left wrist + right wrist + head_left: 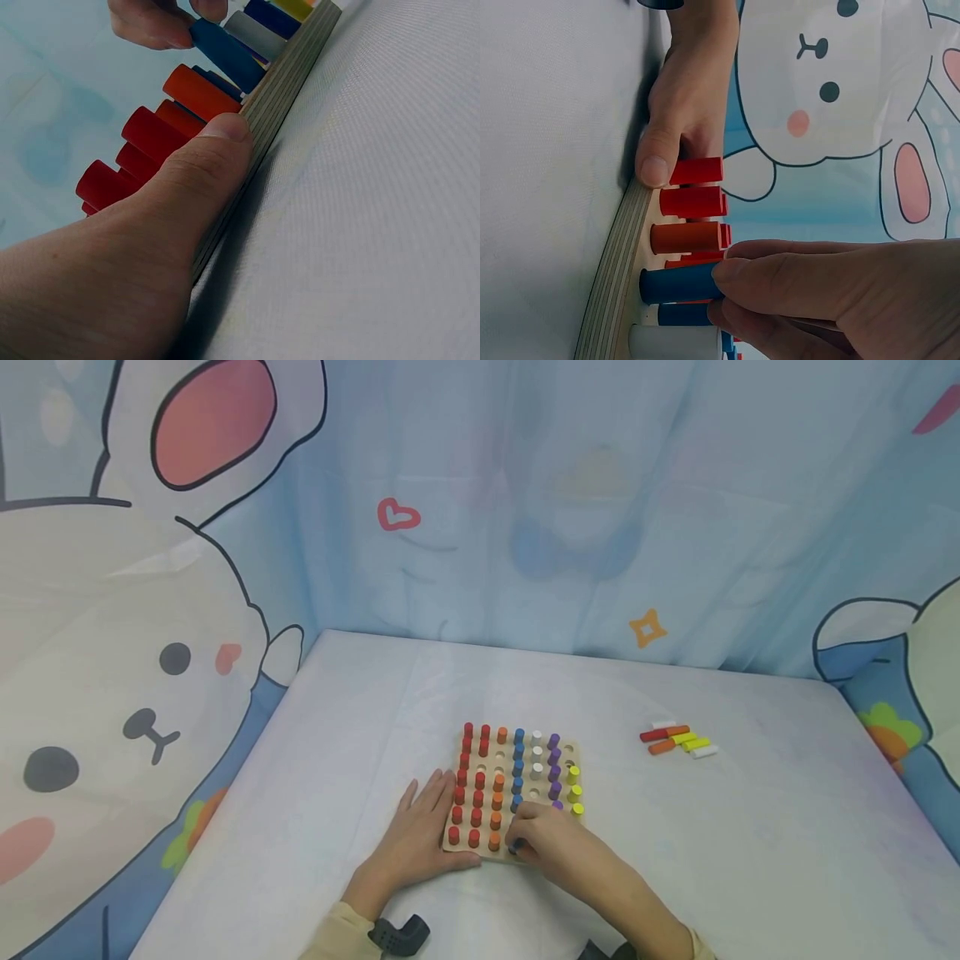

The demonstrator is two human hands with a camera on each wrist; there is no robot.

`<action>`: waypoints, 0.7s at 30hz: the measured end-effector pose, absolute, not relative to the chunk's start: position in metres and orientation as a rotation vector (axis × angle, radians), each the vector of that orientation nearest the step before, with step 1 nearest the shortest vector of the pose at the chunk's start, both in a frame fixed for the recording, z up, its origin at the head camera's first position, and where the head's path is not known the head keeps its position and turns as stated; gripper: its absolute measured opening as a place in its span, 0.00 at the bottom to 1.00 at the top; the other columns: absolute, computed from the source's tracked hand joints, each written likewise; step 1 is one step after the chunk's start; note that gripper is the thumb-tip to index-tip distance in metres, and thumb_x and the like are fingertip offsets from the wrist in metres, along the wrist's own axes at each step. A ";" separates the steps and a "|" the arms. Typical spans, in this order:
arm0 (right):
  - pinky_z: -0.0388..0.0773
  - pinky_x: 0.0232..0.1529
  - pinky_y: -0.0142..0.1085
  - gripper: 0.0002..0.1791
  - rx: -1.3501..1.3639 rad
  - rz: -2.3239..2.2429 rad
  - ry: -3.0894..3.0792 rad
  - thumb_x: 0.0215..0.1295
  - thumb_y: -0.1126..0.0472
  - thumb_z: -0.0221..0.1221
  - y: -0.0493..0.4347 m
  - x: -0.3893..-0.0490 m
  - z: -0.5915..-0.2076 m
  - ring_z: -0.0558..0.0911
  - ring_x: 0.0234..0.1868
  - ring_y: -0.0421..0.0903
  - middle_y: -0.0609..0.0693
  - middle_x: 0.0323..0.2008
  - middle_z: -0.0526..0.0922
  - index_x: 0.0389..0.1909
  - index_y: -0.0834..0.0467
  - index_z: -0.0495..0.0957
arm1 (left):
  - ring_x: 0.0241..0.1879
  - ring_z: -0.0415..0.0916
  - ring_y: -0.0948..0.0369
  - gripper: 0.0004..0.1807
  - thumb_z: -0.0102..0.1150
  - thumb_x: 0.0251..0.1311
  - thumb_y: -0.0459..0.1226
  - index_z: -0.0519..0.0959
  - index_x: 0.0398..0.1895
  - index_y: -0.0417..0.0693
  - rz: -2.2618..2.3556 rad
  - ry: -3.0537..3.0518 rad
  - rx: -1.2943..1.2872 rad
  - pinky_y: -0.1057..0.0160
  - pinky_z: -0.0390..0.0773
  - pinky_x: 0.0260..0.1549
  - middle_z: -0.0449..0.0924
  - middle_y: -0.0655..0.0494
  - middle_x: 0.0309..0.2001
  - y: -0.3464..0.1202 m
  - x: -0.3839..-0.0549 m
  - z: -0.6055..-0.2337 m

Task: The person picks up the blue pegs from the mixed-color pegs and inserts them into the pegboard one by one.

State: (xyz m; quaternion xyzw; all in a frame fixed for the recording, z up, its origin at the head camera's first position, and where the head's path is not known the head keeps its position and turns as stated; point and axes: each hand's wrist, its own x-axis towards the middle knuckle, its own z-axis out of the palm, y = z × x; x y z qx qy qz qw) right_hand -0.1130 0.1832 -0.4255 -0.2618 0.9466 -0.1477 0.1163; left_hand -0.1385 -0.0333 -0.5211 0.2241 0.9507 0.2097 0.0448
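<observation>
A wooden pegboard [615, 262] stands on the white table with rows of coloured pegs. My left hand [417, 831] rests against its near left corner, fingers straight along the left side and thumb [206, 161] along the front edge. At the front row my right hand [558, 843] pinches the top of a blue peg [676, 285] between thumb and fingers. The peg's lower end meets the board beside an orange peg [686, 238] and a white peg [676, 343]. Red pegs [474, 837] fill the left columns near my left hand. My right hand covers part of the front right area.
A loose pile of red, orange, yellow and white pegs [678, 739] lies on the table [750, 827] to the right of the board. Some board holes hold no peg. A printed blue curtain [480, 568] hangs behind the table.
</observation>
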 end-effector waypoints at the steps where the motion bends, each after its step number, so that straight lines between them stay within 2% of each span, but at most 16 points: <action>1: 0.78 0.33 0.24 0.06 -0.765 -0.434 2.770 0.55 0.66 0.66 0.183 -0.113 -0.425 0.75 0.31 0.33 0.40 0.32 0.78 0.32 0.52 0.85 | 0.76 0.41 0.56 0.65 0.51 0.42 0.76 0.47 0.75 0.44 0.641 2.902 0.681 0.47 0.40 0.73 0.48 0.52 0.76 -0.033 -0.139 -0.521; 21: 0.77 0.31 0.23 0.05 -0.827 -0.413 2.761 0.53 0.65 0.68 0.186 -0.114 -0.426 0.74 0.29 0.32 0.41 0.29 0.79 0.30 0.53 0.86 | 0.76 0.39 0.57 0.65 0.49 0.42 0.77 0.45 0.75 0.45 0.638 2.888 0.671 0.47 0.39 0.73 0.46 0.53 0.76 -0.033 -0.138 -0.521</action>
